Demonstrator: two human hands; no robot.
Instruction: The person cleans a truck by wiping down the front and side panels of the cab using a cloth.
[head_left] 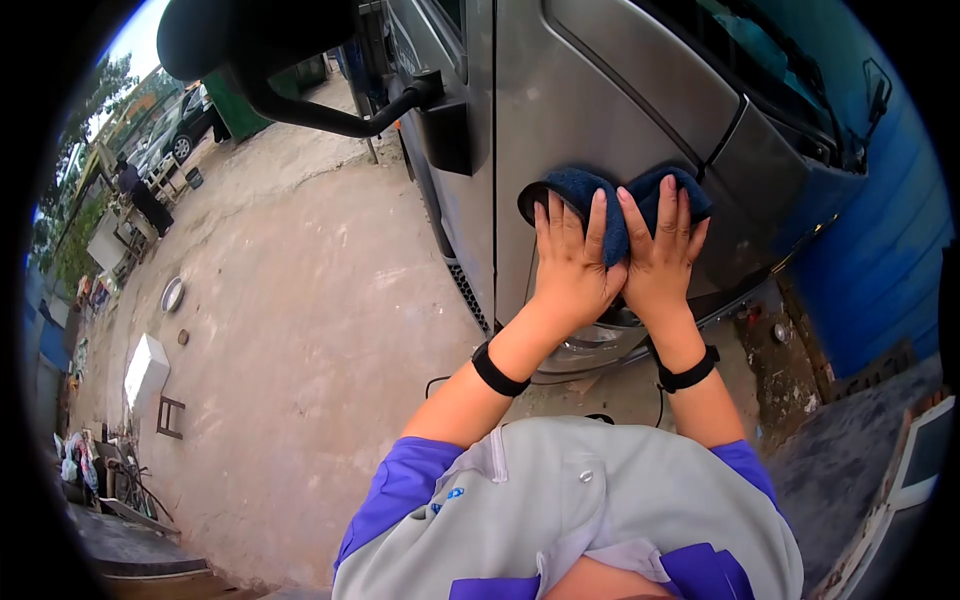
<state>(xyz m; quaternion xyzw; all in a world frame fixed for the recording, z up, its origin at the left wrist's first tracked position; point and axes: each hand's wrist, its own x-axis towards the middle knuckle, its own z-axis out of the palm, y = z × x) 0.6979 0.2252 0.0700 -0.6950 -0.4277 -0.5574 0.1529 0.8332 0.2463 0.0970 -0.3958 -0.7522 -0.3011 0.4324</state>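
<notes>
Pressing dark blue cloth [573,181] against the grey vehicle panel [570,100], left hand [572,248] and right hand [660,245] side by side, fingers straight and slightly spread, palms toward panel, thumbs close together. Cloth sits under my fingers, lower part of panel; one piece or two, can't tell. Dark rounded edge at its left end. In the way: black mirror [255,35] on its bent arm, upper left, blocks part of the yard. Blue wall [880,290] near the vehicle on my right. Out left on the concrete [310,320], well apart from me: metal basin [173,294], white box [147,370], small stool [170,417] just beside the box. Person in dark clothes [150,198] farther back, parked car [187,125] beyond. Counts: 2 hands, 2 black wristbands [498,372], 1 mirror, 1 basin, 1 box, 1 stool. Lettering: blue marks on my grey shirt [640,460], too small to read.
</notes>
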